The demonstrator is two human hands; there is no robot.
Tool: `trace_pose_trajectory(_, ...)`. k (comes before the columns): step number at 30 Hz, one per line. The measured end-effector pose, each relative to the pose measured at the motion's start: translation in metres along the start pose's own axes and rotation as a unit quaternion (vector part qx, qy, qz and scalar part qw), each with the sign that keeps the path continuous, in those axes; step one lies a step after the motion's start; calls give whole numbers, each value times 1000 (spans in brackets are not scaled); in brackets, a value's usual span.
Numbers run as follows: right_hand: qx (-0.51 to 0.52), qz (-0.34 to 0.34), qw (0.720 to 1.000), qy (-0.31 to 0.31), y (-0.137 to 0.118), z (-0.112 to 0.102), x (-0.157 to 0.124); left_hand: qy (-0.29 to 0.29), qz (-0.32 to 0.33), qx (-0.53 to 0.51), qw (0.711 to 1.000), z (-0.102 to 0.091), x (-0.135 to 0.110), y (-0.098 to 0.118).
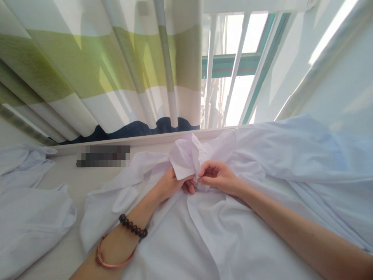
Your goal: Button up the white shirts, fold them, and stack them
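A white shirt [221, 229] lies spread across the pale surface in front of me, its front edge running down toward me. Its collar [183, 157] stands up and folds over part of my left hand [177, 182], whose fingers curl around the cloth beneath it. At the collar's right side my right hand [217, 177] pinches the shirt's edge between thumb and fingers, close to my left fingertips. Whatever small detail sits between the fingertips is too small to make out. A dark bead bracelet [133, 226] and a copper-coloured bangle [115, 265] circle my left wrist.
More white cloth [32, 217] lies at the left, and bluish-white fabric [314, 151] spreads at the right. A blurred-out dark item [103, 156] rests near the back ledge [157, 139]. Behind hang a green-and-white curtain [140, 58] and white window bars [236, 70].
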State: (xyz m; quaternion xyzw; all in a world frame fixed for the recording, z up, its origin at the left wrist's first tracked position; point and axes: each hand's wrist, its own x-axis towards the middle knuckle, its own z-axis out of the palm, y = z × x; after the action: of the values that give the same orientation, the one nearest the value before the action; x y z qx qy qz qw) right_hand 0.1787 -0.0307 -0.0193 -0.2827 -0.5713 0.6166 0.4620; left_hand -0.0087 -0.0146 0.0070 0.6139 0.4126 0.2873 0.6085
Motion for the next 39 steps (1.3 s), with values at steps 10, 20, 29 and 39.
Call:
trace_pose_trajectory(10,-27,11,998,59,-7,1,0,-49,10,-18,999,-9,-1,-3)
trace_pose_trajectory(20,-58,23,996,57,-1,4,0,-55,36,-4,998,-10,-3,-2)
trace_pose_trajectory(29,-91,9,994,64,-5,6,1,-34,27,60,997,-9,-1,-9)
trace_pose_trajectory(39,-84,17,995,51,-6,7,0,-13,19,47,999,-3,-1,-3)
